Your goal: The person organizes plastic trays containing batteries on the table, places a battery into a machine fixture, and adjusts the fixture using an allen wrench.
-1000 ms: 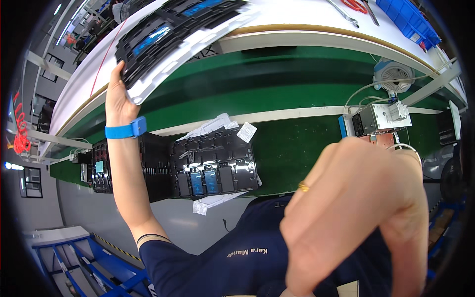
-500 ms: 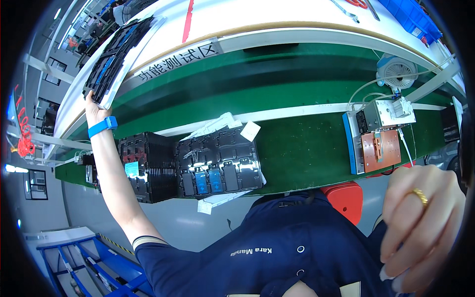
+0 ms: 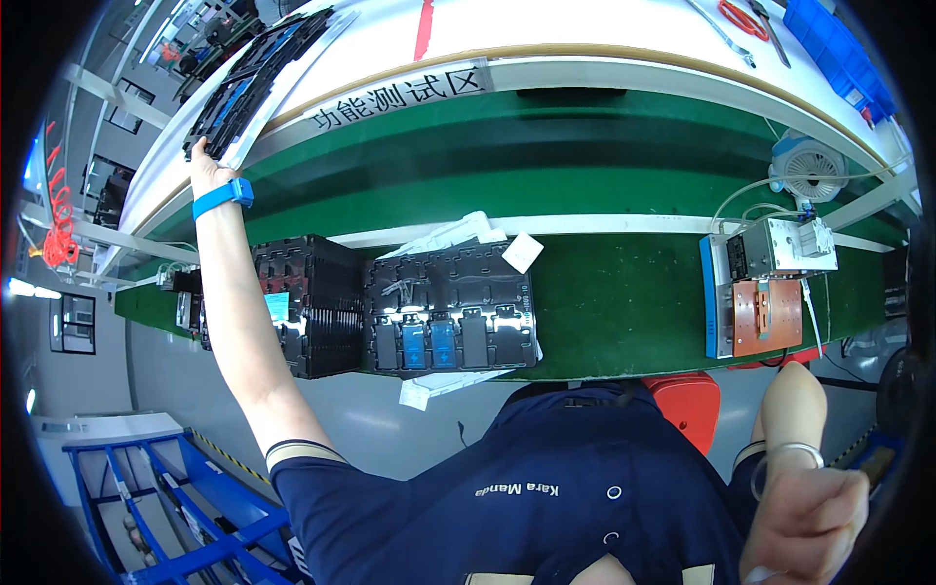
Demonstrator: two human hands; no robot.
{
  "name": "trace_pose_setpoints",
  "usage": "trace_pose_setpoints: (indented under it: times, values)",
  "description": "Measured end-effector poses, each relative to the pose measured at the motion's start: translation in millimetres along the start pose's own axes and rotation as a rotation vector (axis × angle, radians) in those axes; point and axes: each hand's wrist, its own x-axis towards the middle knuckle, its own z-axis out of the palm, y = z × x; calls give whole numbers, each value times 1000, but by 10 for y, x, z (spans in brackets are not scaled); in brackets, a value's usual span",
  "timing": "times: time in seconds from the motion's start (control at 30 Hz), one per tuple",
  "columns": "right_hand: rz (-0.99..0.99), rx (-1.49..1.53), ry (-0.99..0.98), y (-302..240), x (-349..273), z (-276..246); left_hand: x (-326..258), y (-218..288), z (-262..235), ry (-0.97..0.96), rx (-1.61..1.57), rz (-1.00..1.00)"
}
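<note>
Carried leftward over the white bench (image 3: pixel 375 51) since earlier, the black tray (image 3: pixel 255 86) is gripped by the left hand (image 3: pixel 209 172); placing seems underway, level release called for. Well apart, the right hand (image 3: pixel 809 520) is curled, nothing visibly held.

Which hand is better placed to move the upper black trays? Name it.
Probably left: the left hand grips the upper black trays by one end; the right hand is far away.
</note>
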Motion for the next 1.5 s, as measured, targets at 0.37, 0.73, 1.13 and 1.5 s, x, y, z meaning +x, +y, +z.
trace_pose_setpoints:
  times: [0.37, 0.73, 1.13, 1.5]
  values:
    - [336, 410, 43, 126, -302, 443, -516, 235, -265, -24, 621, -258]
    - [607, 937, -10, 414, -233, 586, -2237, -788, -1683, -422, 1382, 417]
    - [612, 978, -17, 418, -203, 661, -1997, -1997, -3114, -214, 1018, -597]
    - [1552, 273, 221, 1268, -1624, 837, -1918, -1928, -2821, -255, 847, -968]
